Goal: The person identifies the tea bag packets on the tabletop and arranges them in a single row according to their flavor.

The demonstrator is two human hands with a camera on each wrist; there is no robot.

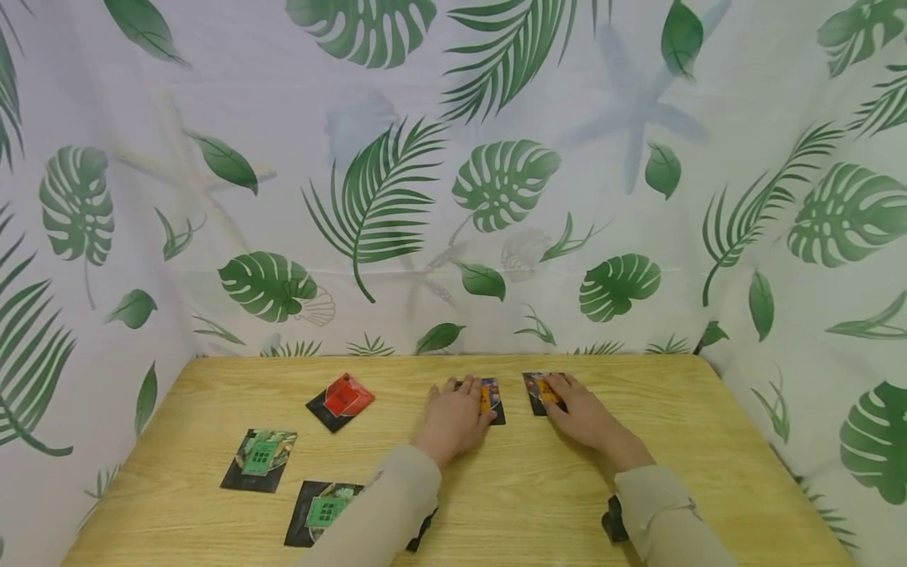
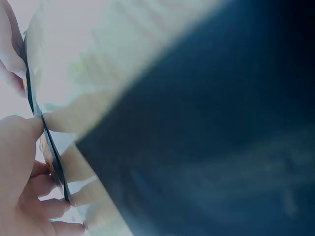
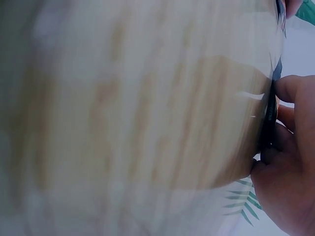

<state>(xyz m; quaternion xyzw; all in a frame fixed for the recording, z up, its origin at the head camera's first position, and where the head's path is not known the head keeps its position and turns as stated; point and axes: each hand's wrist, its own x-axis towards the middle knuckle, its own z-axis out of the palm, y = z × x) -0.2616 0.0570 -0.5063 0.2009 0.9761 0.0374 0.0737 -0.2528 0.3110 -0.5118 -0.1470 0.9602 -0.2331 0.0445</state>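
Observation:
My left hand (image 1: 453,417) rests over a flat dark packet with an orange label (image 1: 490,398), its thumb at the packet's right side. To the right, my right hand (image 1: 584,413) touches a second orange-labelled packet (image 1: 534,391), with its fingers over the packet's right part. Both packets lie near the table's back edge with a gap between them. In the left wrist view, the left hand's fingers (image 2: 54,209) spread across the thin packet edge (image 2: 56,169). The right wrist view shows that packet's dark edge (image 3: 268,120) beside the right hand (image 3: 290,162).
A red-labelled packet (image 1: 342,402) lies left of my left hand. Two green-labelled packets (image 1: 260,459) (image 1: 319,516) lie nearer on the left, one partly behind the left sleeve (image 1: 390,504). The wooden table (image 1: 524,488) meets a leaf-patterned cloth (image 1: 496,315) at the back and sides.

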